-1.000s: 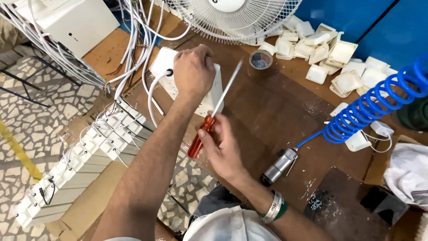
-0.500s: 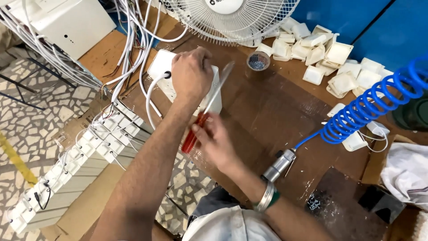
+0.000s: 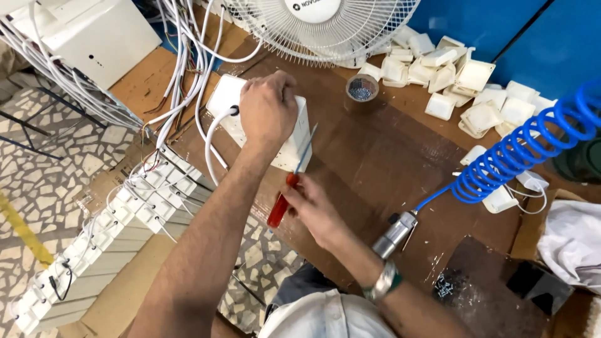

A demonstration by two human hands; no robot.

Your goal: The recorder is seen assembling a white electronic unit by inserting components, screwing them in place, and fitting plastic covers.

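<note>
My left hand [image 3: 269, 111] presses down on a white plastic box [image 3: 294, 143] lying on the brown workbench [image 3: 388, 156]; a white cable [image 3: 213, 141] enters the box's left side. My right hand [image 3: 316, 209] grips a screwdriver [image 3: 291, 184] with a red handle, its metal shaft angled up and right against the box's right edge.
A white fan [image 3: 325, 28] stands at the back. Several white box covers [image 3: 463, 84] are piled at the back right, next to a small round tub of screws [image 3: 361, 91]. A blue coiled air hose [image 3: 519, 150] leads to a metal tool [image 3: 394, 235]. Rows of white wired boxes [image 3: 113, 238] lie at left.
My right hand has brought the screwdriver closer in, so that its tip rests at the box's right edge. My left hand stays on the box.
</note>
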